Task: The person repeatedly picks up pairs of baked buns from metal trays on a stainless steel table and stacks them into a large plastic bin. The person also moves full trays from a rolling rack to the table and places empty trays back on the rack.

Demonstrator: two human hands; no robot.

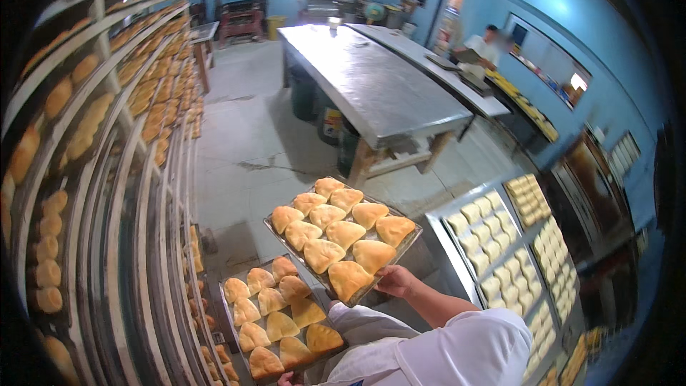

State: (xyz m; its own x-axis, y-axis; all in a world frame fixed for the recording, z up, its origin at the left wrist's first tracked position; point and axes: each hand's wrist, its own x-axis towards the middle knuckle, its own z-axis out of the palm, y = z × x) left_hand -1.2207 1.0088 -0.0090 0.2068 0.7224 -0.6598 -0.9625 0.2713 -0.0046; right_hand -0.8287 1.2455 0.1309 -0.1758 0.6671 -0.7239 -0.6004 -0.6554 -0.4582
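My right hand (pixel 395 280) grips the near right edge of a metal baking tray (pixel 403 215) carrying several golden triangular buns (pixel 345 233). This tray is held up in front of me, over the floor. My left hand (pixel 289 378) shows only as fingers at the bottom edge, closed on the near edge of a second baking tray (pixel 229 296). Similar triangular buns (pixel 282 327) sit on that one, lower and further left, beside the rack. The upper tray overlaps the far right corner of the lower one.
A tall wooden rack (pixel 102 37) packed with baked bread stands along my left. Trays of pale dough pieces (pixel 504 284) lie on a metal table (pixel 445 236) to the right. Ahead is a large metal-topped table (pixel 370 86); a person (pixel 482 51) holds a tray beyond it.
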